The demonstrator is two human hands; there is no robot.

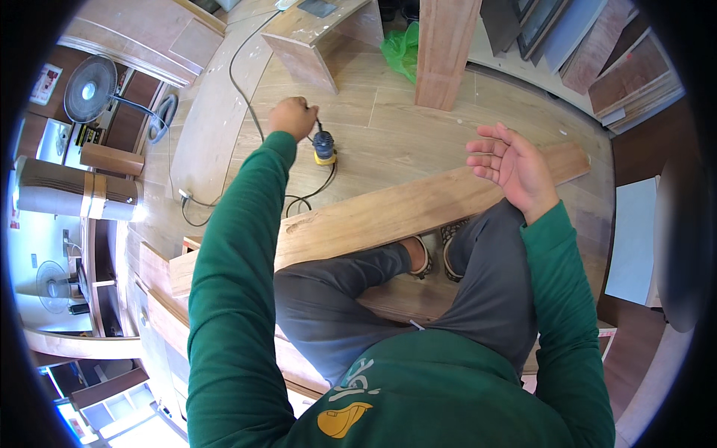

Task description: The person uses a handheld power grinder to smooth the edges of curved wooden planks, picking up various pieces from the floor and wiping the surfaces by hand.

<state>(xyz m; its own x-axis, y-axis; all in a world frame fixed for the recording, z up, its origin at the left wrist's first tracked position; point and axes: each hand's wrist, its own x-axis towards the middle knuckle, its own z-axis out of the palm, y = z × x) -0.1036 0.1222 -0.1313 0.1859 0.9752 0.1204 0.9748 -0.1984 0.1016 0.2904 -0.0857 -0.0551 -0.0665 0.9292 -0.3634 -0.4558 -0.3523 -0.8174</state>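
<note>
My left hand [293,119] is stretched forward over the floor, its fingers closed on a thin black cord. Just below the fingers, at the cord's end, is a small power sander [324,146] with a dark body and a yellow base. Whether the sander hangs or rests on the floor I cannot tell. My right hand [514,166] is held up over the right part of a long wooden plank [388,214], palm turned up, fingers loosely curled and apart, with nothing in it. The plank lies slantwise before my legs.
A black cable [237,78] curves across the floor at the left. Ahead are a wooden stool-like piece [317,37], a green plastic bag [402,52] and an upright board [447,52]. Panels [575,45] lean at the far right. A fan [90,88] stands at the left.
</note>
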